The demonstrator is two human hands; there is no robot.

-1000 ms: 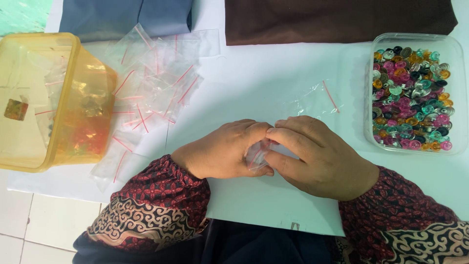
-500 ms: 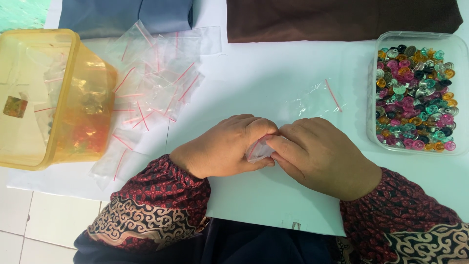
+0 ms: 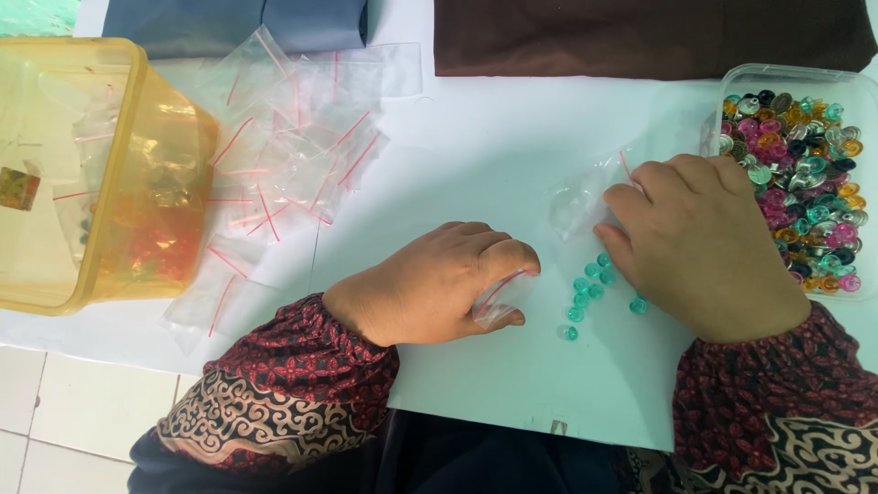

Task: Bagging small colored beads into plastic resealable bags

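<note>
Currently, head view only, so one pass. My left hand is curled nearly closed, knuckles up, thumb and forefinger pinching a small clear zip bag with a red seal strip. Bag sits at my fingertips, low on the white table, just left of centre. Pinch is at the mouth end, which I judge keeps the opening under control while the body lies flat. Its long axis runs diagonal, upper right to lower left, red strip edge facing up-right toward the beads.

My right hand lies palm down, fingers loosely bent, tips pointing left. Whether it grips anything I cannot tell; the fingertips rest at the loose teal beads, a scatter on the table between my two hands, trailing down-left. Looks like the hand corrals them so they don't roll off. Another clear zip bag lies just above the thumb, partly under the fingers, red strip pointing up.

Clear tray of mixed coloured beads sits touching distance right of that hand, close for reach. Heap of empty zip bags lies top left, spilling toward the yellow tub, which is tipped on its side with the mouth facing right, a few bags inside. Grey cloth and brown cloth along the far edge.
</note>
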